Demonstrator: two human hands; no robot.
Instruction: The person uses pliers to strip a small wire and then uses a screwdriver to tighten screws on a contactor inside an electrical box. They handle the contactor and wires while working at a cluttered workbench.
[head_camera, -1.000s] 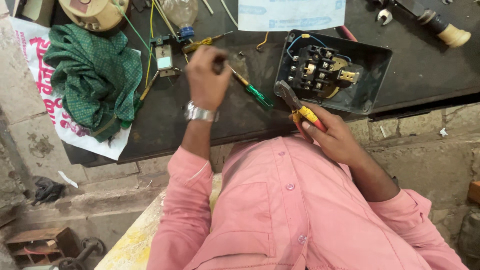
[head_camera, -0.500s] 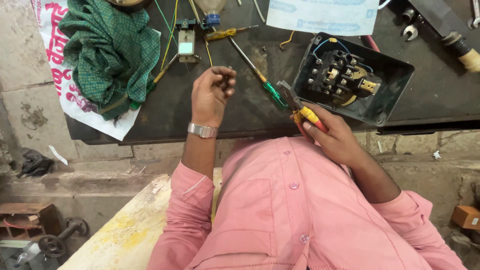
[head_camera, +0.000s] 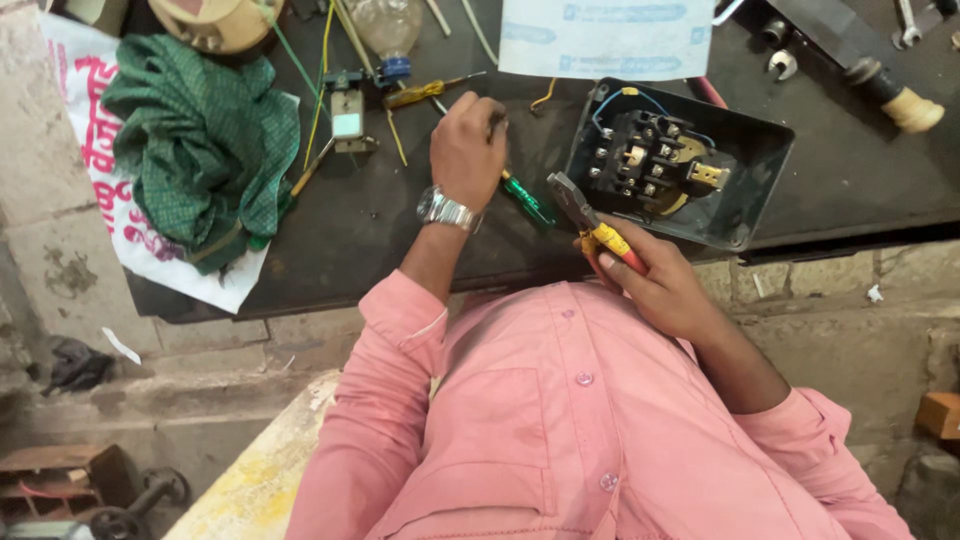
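At centre frame, the left hand curls its fingers over one green-handled screwdriver lying on the dark workbench. The right hand is clamped on one pair of yellow-and-red-handled pliers, just below one open black switch box. One green checked cloth lies upper left.

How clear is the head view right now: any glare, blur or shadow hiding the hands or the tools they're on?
Head view: soft, even light with no hard shadows; left hand over the green-handled screwdriver and right hand gripping the pliers are both sharp. The dark bench shows mild sheen, no blinding glare. The white sheet at top is bright and slightly soft. Frame edges bend a little.
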